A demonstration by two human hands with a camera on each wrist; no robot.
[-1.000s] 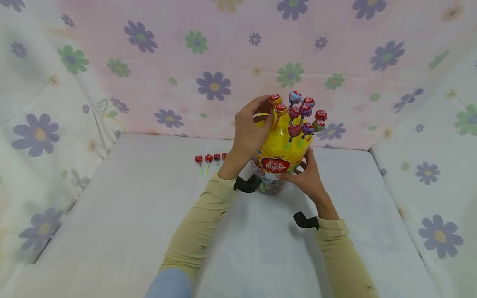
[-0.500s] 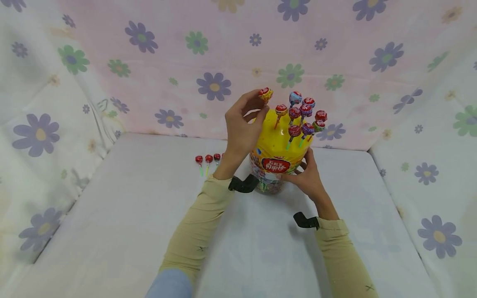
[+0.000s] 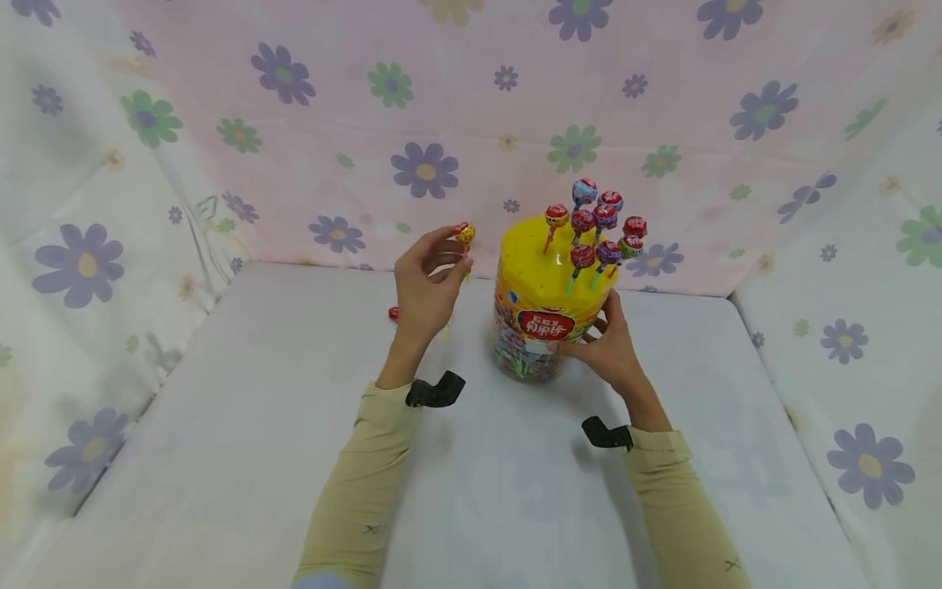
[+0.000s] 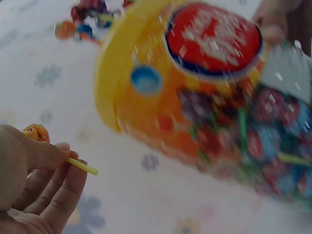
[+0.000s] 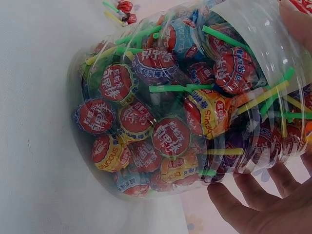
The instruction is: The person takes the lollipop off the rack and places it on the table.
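My left hand (image 3: 427,294) pinches a yellow-and-red wrapped lollipop (image 3: 465,233) by its stick, candy end up, left of the jar. The left wrist view shows its yellow stick (image 4: 84,166) poking out past thumb and fingers. My right hand (image 3: 611,348) grips the side of a clear plastic jar (image 5: 141,112) packed with wrapped lollipops. The jar has a yellow lid (image 3: 533,262) and a red label (image 3: 546,325). Several lollipops (image 3: 582,221) stand upright in the lid, mostly over its right half.
A red lollipop (image 3: 394,313) lies on the white table (image 3: 280,393) behind my left hand, which hides others; the right wrist view shows red lollipops (image 5: 125,7) lying there too. Flowered cloth (image 3: 486,106) walls the back and sides.
My left hand has drawn the yellow-wrapped lollipop out of the lid's left side and carried it left and down. The right hand keeps its grip on the jar.
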